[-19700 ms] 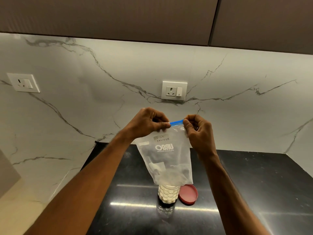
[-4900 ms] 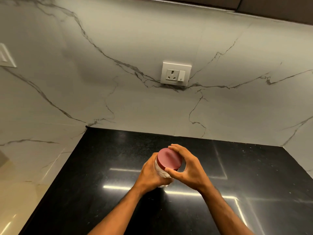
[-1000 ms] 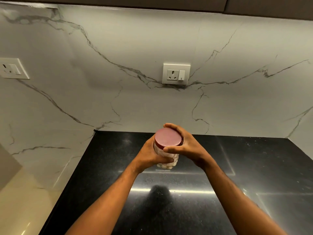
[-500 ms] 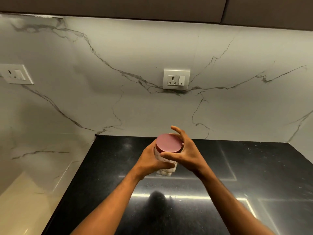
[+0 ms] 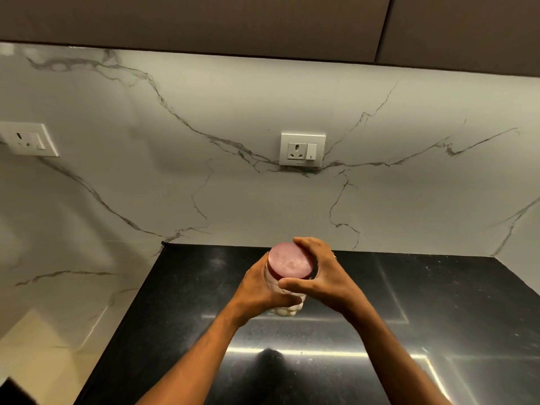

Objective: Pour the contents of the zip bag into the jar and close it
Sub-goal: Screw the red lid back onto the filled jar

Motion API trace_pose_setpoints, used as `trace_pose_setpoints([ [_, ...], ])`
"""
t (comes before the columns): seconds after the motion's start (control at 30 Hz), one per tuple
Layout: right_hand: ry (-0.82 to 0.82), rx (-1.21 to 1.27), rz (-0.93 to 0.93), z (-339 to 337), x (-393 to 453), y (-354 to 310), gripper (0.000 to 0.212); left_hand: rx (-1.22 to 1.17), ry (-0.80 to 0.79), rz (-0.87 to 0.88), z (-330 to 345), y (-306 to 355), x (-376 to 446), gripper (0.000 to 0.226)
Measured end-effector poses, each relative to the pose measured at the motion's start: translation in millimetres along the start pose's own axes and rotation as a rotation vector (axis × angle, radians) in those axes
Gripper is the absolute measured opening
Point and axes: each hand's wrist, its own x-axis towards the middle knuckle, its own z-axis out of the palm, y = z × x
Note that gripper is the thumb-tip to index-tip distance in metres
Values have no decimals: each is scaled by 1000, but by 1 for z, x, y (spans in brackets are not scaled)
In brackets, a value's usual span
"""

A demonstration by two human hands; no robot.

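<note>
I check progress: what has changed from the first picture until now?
The zip bag is gone from view. The lid moved from the counter onto the jar; right hand grips it, left hand holds the jar. The counter stayed the same.

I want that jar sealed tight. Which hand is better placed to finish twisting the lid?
The right hand: its fingers already wrap the red lid, while the left hand grips the jar body to steady it.
</note>
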Motion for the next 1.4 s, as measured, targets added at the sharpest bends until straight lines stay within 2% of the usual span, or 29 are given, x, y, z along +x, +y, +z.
trace_pose_setpoints([
  [0.07, -126, 121, 10, -8, 2, 1, 87, -15, -29, -11, 0, -1, -1, 92],
  [0.1, -115, 131, 5, -8, 1, 2, 84, -22, -27, -16, 1, -3, -2, 93],
  [0.2, 118, -45, 14, 6, -3, 0, 89, -19, 23, -37, 6, -4, -4, 99],
  [0.27, 172, -65, 7, 15, -5, 1, 97, -13, 17, -45, 6, -5, -4, 97],
  [0.3, 119, -26, 3, 14, -6, 1, 98, -20, 0, -49, 4, -4, -5, 93],
  [0.4, -176, 145, 5, -1, -3, 6, 94, -56, -95, -56, -5, -3, -7, 86],
  [0.43, -205, 177, -6, -3, -3, 8, 90, -67, -116, -56, -7, -4, -8, 85],
  [0.5, -93, 131, -25, 3, -4, 9, 89, -72, -97, -62, -5, -5, -8, 87],
  [0.57, 80, 7, -35, 15, -5, 8, 97, -64, -52, -73, 0, -5, -7, 91],
  [0.6, 113, -23, -44, 20, -5, 9, 100, -66, -50, -72, 2, -6, -7, 91],
  [0.63, 96, -18, -46, 21, -5, 9, 102, -72, -60, -68, 2, -7, -7, 91],
  [0.7, -45, 75, -33, 13, -4, 10, 103, -93, -90, -70, -1, -8, -7, 87],
  [0.77, -202, 175, -24, 2, -2, 13, 97, -106, -125, -68, -6, -9, -5, 85],
  [0.8, -226, 206, -27, -1, -1, 15, 95, -105, -140, -62, -7, -9, -4, 85],
  [1.0, 55, 130, -41, 13, 0, 15, 101, -107, -94, -64, -1, -3, 1, 80],
  [1.07, 22, 129, -56, 11, 1, 14, 102, -107, -113, -58, -3, -3, 3, 81],
  [1.17, -119, 195, -45, 2, 6, 14, 104, -113, -180, -50, -4, -2, 6, 83],
  [1.4, 5, 260, -37, 9, 1, 21, 103, -94, -138, -18, 3, 1, 7, 83],
])
